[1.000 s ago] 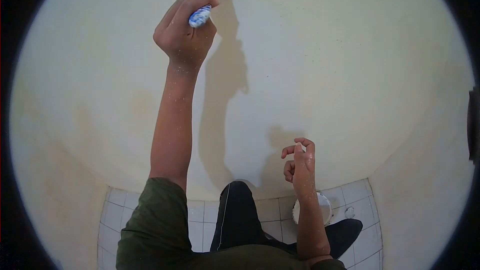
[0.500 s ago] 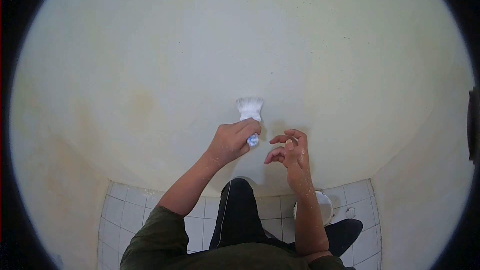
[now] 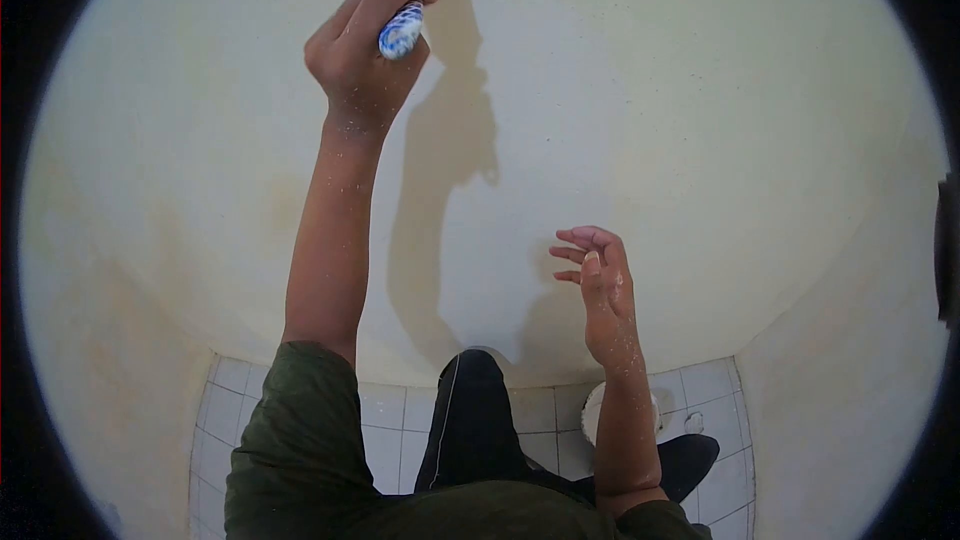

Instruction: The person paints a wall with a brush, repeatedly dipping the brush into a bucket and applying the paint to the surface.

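Observation:
High up in the head view, my left hand [image 3: 375, 30] wraps round the blue-and-white handle of a paintbrush [image 3: 402, 32]. White bristles show past my knuckles at the top edge, close to the pale wall [image 3: 560, 80]. A lighter, whiter band runs down the middle of the wall between yellowish areas. My right hand [image 3: 598, 275] is raised in front of the lower wall, fingers curved and apart, with nothing in it. White specks dot both forearms.
A white bucket [image 3: 594, 412] stands on the tiled floor [image 3: 382, 445], partly hidden behind my right forearm. My dark-trousered knee [image 3: 476, 380] is bent close to the wall. Side walls close in left and right, and a dark object [image 3: 943, 250] sits at the right edge.
My left hand has carried the paintbrush up and to the left, from mid-wall to the top of the view. My right hand has risen slightly and shifted right.

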Demonstrator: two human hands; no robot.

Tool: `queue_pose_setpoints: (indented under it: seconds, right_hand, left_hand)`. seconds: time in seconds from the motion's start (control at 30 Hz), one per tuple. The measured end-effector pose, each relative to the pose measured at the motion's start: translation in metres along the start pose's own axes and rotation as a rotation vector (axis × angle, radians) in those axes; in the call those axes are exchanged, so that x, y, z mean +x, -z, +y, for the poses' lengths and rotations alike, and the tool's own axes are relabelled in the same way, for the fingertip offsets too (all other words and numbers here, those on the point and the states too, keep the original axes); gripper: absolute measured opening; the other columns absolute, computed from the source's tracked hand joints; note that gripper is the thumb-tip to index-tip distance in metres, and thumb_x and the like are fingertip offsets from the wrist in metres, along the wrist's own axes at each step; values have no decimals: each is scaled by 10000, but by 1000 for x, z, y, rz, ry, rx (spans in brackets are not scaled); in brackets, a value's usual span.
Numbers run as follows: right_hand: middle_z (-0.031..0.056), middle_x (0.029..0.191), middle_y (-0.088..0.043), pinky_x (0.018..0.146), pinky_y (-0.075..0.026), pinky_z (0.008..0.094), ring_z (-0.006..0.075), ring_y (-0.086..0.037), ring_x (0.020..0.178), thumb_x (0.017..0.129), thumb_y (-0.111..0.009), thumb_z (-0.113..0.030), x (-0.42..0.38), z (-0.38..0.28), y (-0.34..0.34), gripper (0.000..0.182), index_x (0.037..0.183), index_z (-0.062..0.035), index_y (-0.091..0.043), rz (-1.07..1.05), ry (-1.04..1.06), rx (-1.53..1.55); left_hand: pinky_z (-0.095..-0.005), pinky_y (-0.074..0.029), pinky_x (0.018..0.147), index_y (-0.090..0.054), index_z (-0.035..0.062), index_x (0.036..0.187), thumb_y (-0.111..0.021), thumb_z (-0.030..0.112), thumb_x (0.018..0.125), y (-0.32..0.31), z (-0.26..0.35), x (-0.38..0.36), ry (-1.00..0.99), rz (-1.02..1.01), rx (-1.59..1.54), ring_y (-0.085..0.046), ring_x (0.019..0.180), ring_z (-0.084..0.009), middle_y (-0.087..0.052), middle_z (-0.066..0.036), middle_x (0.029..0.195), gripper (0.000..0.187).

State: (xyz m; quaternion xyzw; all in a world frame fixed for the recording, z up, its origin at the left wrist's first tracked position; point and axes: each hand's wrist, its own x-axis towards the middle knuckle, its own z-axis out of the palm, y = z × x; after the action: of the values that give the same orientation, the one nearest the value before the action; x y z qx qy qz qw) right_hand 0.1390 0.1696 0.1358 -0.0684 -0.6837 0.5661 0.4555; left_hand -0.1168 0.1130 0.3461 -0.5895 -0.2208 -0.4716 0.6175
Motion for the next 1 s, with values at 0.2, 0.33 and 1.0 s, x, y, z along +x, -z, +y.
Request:
queue_pose_setpoints:
  seconds: [0.2,0.33,1.0]
  right_hand:
    - [149,1289,-548,919,-487,378,255,-571,1165,1080,-400,-341,-15,16,12,412,1309,-3,-447,10,-61,26]
    - [145,1277,-560,892,-501,364,252,-587,1149,1081,-394,-350,-20,24,16,414,1297,-2,-462,47,-96,36]
    - [185,1249,-589,848,-542,400,289,-615,1131,1059,-372,-500,-24,25,15,562,1273,7,-484,96,-177,-73]
  left_hand:
    - [-332,-606,690,-637,88,917,-738,-27,700,12,76,-94,102,-321,46,-738,841,-254,-713,-68,904,266]
    - [-373,-585,685,-650,73,982,-668,-65,710,27,157,-137,520,-789,-238,-715,843,-289,-710,-88,950,306]
    - [-300,-570,761,-671,79,921,-721,-70,710,-42,25,-33,225,-268,-162,-732,869,-210,-738,-83,956,263]
